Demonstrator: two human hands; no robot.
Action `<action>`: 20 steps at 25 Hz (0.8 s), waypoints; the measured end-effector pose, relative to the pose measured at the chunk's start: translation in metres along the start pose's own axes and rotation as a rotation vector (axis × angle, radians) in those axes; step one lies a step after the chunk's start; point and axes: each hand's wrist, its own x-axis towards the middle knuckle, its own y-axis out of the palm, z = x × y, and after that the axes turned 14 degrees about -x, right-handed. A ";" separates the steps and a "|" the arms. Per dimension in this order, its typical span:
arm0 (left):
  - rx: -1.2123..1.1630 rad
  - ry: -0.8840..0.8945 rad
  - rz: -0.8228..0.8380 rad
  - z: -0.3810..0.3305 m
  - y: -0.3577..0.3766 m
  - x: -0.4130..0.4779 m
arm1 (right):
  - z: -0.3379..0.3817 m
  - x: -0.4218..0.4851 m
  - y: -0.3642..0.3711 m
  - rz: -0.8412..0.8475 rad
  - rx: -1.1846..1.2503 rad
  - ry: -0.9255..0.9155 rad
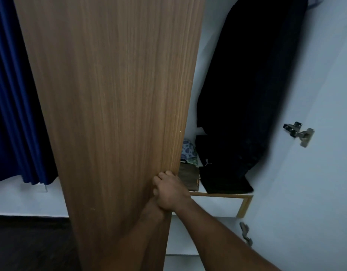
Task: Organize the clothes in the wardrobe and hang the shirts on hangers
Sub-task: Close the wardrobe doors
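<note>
A brown wood-grain wardrobe door (114, 106) fills the middle of the view. My right hand (169, 192) is curled around its right edge, low down. My left forearm comes up in front of the door, and my left hand (155, 205) is mostly hidden under the right hand at the same edge. Inside the wardrobe, dark garments (247, 85) hang from above. Under them on a white shelf (202, 189) lie a folded black garment with a small white logo (225, 178), a brown folded piece (189, 178) and a blue-green patterned cloth (189, 151).
A second wardrobe door (315, 182) stands wide on the right, white inside, with a metal hinge (297, 133). A white drawer front with wooden trim (217, 206) sits below the shelf. A dark blue curtain (16, 94) hangs at the left above a dark floor (27, 245).
</note>
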 end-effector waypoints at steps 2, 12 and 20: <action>0.155 0.041 0.072 -0.017 -0.012 -0.001 | -0.003 0.000 -0.008 0.077 0.012 0.008; 0.479 0.453 -0.079 -0.142 -0.032 -0.031 | -0.061 -0.090 -0.029 0.053 0.019 0.493; 0.415 0.845 0.206 -0.246 0.095 -0.106 | -0.128 -0.224 -0.096 -0.094 -0.102 0.885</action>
